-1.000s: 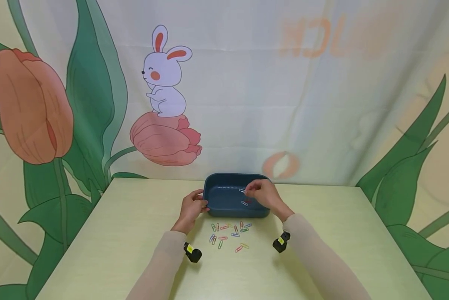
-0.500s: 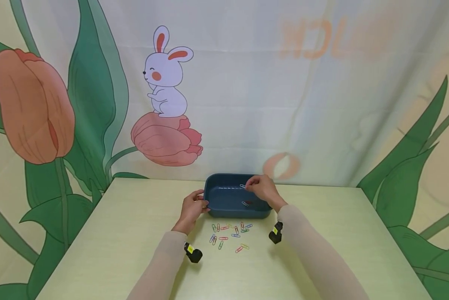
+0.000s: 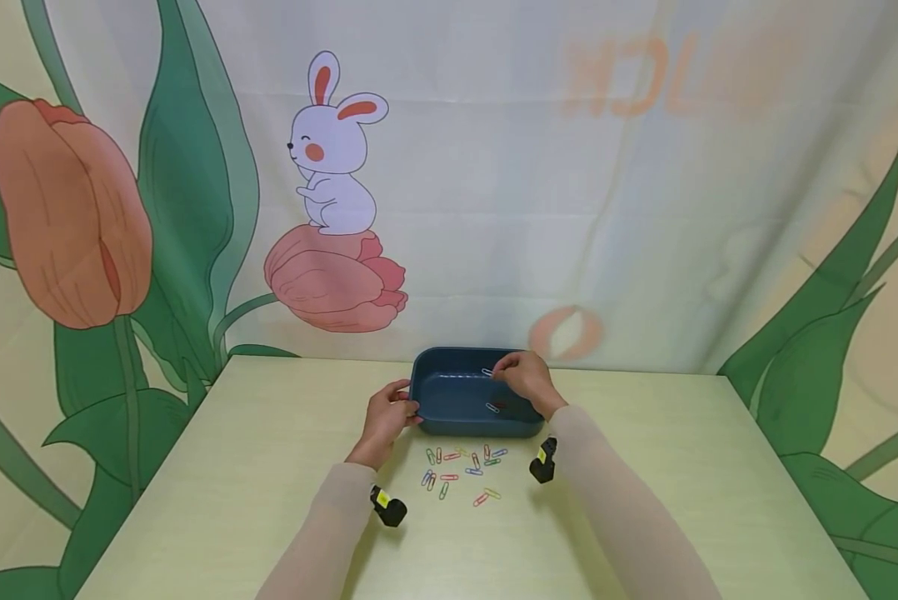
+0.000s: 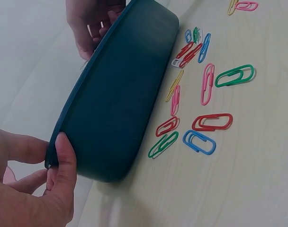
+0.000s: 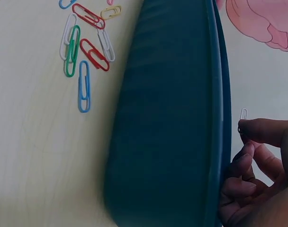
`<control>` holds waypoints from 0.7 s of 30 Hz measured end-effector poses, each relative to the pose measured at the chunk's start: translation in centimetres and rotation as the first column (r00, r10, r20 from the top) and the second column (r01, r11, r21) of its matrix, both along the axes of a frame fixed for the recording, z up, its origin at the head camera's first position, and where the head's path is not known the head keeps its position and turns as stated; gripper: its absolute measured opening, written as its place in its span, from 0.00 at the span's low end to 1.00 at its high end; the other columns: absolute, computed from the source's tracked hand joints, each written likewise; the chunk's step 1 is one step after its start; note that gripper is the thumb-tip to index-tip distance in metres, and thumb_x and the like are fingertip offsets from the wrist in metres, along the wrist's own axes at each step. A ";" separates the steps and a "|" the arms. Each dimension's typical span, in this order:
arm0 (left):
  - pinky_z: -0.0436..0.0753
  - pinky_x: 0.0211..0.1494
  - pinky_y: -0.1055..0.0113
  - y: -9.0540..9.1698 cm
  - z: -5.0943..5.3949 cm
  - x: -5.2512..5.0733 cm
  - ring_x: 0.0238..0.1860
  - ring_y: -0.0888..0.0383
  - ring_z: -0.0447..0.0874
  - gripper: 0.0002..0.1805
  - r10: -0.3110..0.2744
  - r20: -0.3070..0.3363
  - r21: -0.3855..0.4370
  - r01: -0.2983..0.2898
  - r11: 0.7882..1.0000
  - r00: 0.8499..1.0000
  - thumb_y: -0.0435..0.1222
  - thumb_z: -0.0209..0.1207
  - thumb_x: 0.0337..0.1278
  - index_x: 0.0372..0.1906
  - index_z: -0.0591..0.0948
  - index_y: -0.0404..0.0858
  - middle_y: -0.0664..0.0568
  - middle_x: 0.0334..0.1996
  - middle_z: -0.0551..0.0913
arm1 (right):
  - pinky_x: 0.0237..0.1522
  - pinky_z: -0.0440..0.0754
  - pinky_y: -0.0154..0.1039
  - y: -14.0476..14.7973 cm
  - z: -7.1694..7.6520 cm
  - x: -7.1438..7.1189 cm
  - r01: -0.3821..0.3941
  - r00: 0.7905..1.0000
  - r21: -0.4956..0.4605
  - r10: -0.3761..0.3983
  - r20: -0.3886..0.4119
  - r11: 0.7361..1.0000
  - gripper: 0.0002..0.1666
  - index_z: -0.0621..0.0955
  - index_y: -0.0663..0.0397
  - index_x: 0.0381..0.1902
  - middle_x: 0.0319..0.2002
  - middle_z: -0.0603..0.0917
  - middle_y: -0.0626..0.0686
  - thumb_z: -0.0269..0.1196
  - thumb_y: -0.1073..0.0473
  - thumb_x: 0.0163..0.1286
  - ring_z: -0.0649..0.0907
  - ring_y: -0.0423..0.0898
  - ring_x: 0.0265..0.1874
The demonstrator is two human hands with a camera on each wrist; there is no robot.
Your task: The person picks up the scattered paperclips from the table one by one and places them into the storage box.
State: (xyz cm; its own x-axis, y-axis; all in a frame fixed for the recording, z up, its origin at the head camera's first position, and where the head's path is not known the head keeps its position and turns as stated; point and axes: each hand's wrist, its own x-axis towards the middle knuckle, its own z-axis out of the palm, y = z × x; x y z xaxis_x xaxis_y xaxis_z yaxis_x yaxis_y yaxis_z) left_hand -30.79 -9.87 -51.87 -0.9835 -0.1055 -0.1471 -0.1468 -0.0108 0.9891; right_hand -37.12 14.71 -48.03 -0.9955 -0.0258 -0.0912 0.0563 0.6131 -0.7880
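Note:
My left hand grips the left end of a dark blue rectangular box, thumb outside its rim and fingers behind, as the left wrist view shows. Over the box's right part is my right hand, pinching a white paper clip between thumb and fingertip; its other fingers are curled. Inside the box a white paper clip lies on the floor beside something small and red, partly hard to make out. In front of the box, several loose paper clips in red, pink, green, blue, yellow and white lie scattered, among them a green paper clip.
The pale wooden table extends to both sides of the box. Behind it hangs a curtain printed with tulips and a white rabbit. Each wrist bears a small black camera, such as the right one.
Over the second, my right hand has risen slightly toward the back of the box, still pinching the white paper clip. My left hand keeps its hold on the box.

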 end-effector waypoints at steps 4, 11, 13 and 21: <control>0.87 0.38 0.69 0.1 0.0 0.0 0.32 0.57 0.78 0.28 0.002 0.005 -0.001 -0.002 1.000 1.000 0.25 0.55 0.61 0.68 0.71 0.34 0.45 0.43 0.70 | 0.52 0.80 0.50 0.1 -0.3 0.0 -0.009 1.000 0.005 0.009 0.007 1.000 0.11 0.87 0.51 0.44 0.51 0.85 0.53 0.65 0.56 0.65 0.81 0.53 0.51; 0.87 0.38 0.69 0.1 0.1 -0.1 0.33 0.55 0.79 0.28 0.010 0.006 -0.006 -0.010 1.000 1.000 0.25 0.55 0.61 0.68 0.71 0.35 0.45 0.44 0.70 | 0.59 0.78 0.54 0.5 0.0 0.5 -0.019 1.000 0.001 0.019 0.024 1.000 0.19 0.84 0.53 0.54 0.59 0.81 0.56 0.64 0.56 0.66 0.78 0.57 0.59; 0.87 0.39 0.69 0.2 0.1 -0.1 0.33 0.55 0.79 0.28 0.011 0.009 -0.006 -0.011 1.000 1.000 0.25 0.55 0.60 0.68 0.71 0.35 0.45 0.44 0.70 | 0.57 0.79 0.53 0.7 0.1 0.7 -0.021 1.000 0.007 0.020 0.021 1.000 0.19 0.84 0.53 0.54 0.58 0.81 0.56 0.64 0.56 0.66 0.79 0.56 0.57; 0.88 0.43 0.63 0.1 0.0 -0.1 0.32 0.56 0.79 0.28 0.008 0.018 -0.007 -0.008 1.000 1.000 0.25 0.54 0.61 0.68 0.70 0.36 0.44 0.45 0.70 | 0.50 0.80 0.48 1.2 0.7 1.2 -0.024 1.000 0.000 0.024 0.008 1.000 0.19 0.84 0.50 0.53 0.49 0.84 0.54 0.65 0.53 0.65 0.81 0.53 0.47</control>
State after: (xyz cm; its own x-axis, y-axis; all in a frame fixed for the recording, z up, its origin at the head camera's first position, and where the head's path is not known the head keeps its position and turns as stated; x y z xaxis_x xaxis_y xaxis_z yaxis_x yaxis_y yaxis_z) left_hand -30.84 -9.74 -51.85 -0.9798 -0.1140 -0.1645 -0.1649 -0.0052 0.9863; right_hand -35.89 15.92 -47.33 -0.9938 -0.0499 -0.0994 0.0478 0.6147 -0.7873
